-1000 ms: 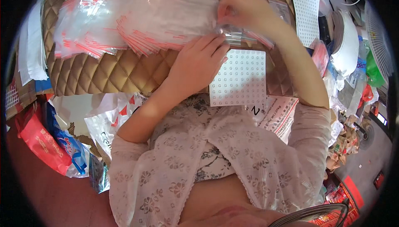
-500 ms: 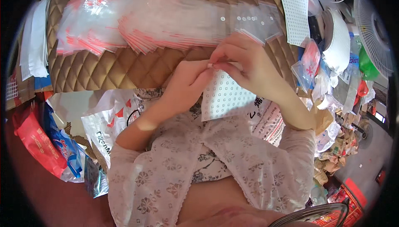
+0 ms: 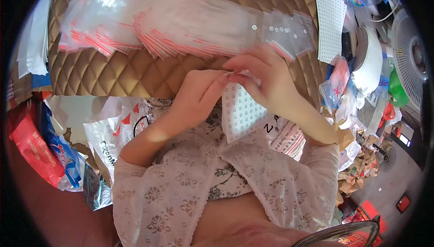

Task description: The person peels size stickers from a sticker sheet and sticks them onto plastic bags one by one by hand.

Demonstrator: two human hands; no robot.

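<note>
My left hand (image 3: 199,97) pinches the top corner of a white sticker sheet (image 3: 243,111) between thumb and forefinger. The sheet hangs down in front of my chest, covered in rows of small round printed stickers. At that same corner, the thumb and forefinger of my right hand (image 3: 269,82) close together, its other fingers curled and slightly blurred. Whether a loose sticker is between the fingertips is too small to tell. Beyond my hands lies a long fanned row of clear zip bags (image 3: 181,23) with red seal lines. Several bags at its right end carry a small round sticker (image 3: 254,28).
The bags rest on a brown quilted surface (image 3: 108,75). Another sticker sheet (image 3: 329,21) lies at its right edge, near plastic packages and a fan (image 3: 409,52). White papers (image 3: 34,43) stand at the left. Red (image 3: 34,143) and blue bags (image 3: 63,145) sit below them.
The whole view has shifted slightly. The sticker sheet has tilted and shows a narrower face. My hands stay together at its top corner, and my right fingers have moved a little.
</note>
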